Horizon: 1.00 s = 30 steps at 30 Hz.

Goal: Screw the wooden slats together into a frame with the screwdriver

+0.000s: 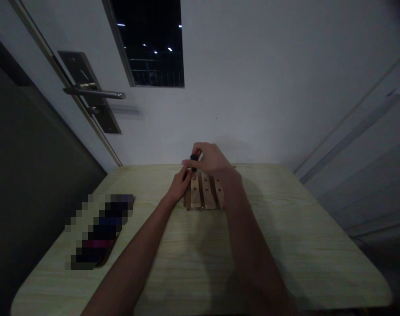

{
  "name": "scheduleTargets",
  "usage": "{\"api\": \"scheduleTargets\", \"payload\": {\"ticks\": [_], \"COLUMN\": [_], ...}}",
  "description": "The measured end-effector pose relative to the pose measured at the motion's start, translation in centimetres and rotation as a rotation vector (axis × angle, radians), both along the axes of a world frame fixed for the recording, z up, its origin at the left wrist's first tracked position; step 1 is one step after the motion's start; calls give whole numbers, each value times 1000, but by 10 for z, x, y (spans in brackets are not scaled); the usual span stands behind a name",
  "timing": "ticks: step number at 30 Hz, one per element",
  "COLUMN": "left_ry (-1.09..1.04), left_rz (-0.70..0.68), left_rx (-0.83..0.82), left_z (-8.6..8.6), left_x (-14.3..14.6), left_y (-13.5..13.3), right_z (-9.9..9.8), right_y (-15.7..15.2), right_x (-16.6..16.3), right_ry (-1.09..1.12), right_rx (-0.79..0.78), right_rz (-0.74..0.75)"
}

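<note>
A small wooden slatted piece (205, 194) with holes in its slats lies at the far middle of a pale wooden table (285, 228). My left hand (179, 185) rests against its left end, fingers curled on the wood. My right hand (210, 159) hovers over its far end and pinches a small black upright tool (194, 162), its lower end by the first slat. My right wrist hides part of the slats.
A pixelated dark flat object (99, 231) lies on the table's left side. A white wall stands right behind the table, with a door and metal handle (94, 92) at left and a dark window (150, 41) above.
</note>
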State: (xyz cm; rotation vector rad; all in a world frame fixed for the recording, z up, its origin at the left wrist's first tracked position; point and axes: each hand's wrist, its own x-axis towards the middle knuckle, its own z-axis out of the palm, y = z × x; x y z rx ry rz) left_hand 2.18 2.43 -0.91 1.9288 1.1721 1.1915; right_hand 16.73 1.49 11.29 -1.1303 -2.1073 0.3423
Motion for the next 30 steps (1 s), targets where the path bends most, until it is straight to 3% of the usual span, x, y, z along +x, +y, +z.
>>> {"api": "scheduleTargets", "payload": {"ticks": [6, 12, 23, 30], "left_ry": [21, -3, -17, -5], "left_rz": [12, -12, -28, -5], "left_rx": [2, -3, 5, 1], "left_z": [2, 3, 5, 2], "left_x": [0, 0, 1, 0], "left_y": [-2, -2, -4, -1], "right_z": [6, 9, 2, 8], "right_y": [-3, -7, -2, -7], "right_x": [1, 2, 3, 3], "right_ry": [57, 56, 135, 136], "right_rx": [-2, -41, -87, -115], "right_rz": [127, 100, 209, 174]}}
